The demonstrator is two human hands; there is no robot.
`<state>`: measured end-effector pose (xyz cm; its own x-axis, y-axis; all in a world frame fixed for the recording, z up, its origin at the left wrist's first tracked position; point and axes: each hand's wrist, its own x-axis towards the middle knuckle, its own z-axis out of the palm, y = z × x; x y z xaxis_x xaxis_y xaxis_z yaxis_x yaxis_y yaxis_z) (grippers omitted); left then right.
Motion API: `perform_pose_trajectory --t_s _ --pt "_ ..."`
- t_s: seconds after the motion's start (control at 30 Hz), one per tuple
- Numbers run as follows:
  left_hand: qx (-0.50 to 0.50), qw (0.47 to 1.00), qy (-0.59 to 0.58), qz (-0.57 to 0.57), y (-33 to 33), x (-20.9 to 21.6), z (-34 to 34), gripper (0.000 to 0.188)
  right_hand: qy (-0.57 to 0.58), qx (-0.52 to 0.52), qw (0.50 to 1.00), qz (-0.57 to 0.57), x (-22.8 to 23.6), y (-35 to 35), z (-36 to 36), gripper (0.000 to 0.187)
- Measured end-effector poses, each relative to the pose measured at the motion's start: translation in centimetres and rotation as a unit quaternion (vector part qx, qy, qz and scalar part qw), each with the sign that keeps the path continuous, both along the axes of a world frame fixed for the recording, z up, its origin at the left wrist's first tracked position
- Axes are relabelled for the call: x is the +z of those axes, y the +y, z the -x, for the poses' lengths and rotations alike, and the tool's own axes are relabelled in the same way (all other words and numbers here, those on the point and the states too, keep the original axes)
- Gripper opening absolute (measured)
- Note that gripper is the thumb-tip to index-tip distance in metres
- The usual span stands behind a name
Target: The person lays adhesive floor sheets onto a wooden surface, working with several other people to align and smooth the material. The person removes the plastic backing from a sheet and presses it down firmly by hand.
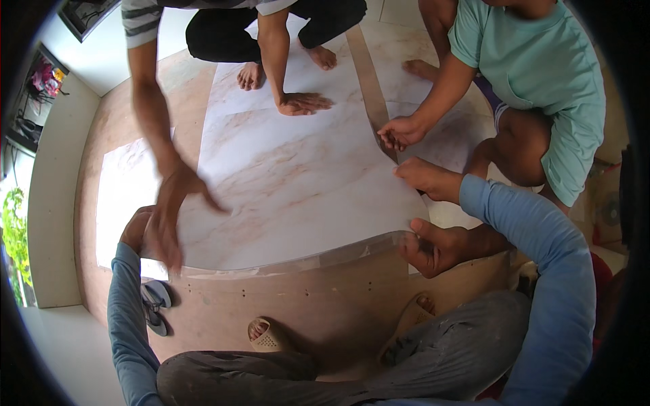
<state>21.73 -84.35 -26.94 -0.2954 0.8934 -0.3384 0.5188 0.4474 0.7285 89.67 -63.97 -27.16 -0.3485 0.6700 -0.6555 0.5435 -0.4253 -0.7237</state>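
A large white marble-patterned vinyl sheet (291, 183) spreads over the floor, its near edge lifted and curved. My right hand (430, 178) is closed, pinching the sheet's right edge. At the near left corner, my left hand (137, 227) is closed on the sheet, its fingers partly covered by a co-worker's blurred, spread hand (177, 210). That co-worker's other hand (301, 103) presses flat on the sheet farther off. Just below my right hand, another person's hand (437, 247) is at the near right corner. A person in a mint shirt (542, 61) holds a hand (403, 132) beside the right edge.
Brown floorboard (325, 298) shows in front of the sheet. A second white sheet (125, 196) lies at the left. Grey flip-flops (156, 308) sit near my left forearm, and my feet wear tan slides (271, 336). A low white wall (57, 196) borders the left side.
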Motion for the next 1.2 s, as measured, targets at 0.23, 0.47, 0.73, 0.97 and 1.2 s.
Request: perform_pose_trajectory --t_s 0.23,0.47,0.73,0.97,1.2 --pt "0.059 0.978 -0.189 0.072 0.2 -4.0 4.7 0.040 0.015 0.023 0.999 0.019 -0.5 0.4 -0.5 0.037" --pt "0.055 0.951 -0.303 0.019 2.0 -2.6 6.4 0.044 0.011 -0.041 0.998 0.055 0.9 0.9 -1.2 0.036" --pt "0.110 0.956 -0.168 -0.215 5.5 7.9 2.2 0.041 0.178 0.064 0.982 -0.009 13.4 2.1 -2.0 0.027" --pt "-0.031 0.845 0.249 -0.472 11.2 19.1 -9.4 0.031 -0.059 0.208 0.935 -0.282 17.3 9.4 -1.1 0.030" --pt "-0.185 0.749 0.425 -0.473 17.9 22.7 -16.9 0.041 -0.119 0.168 0.906 -0.370 20.3 14.9 -1.1 0.036"
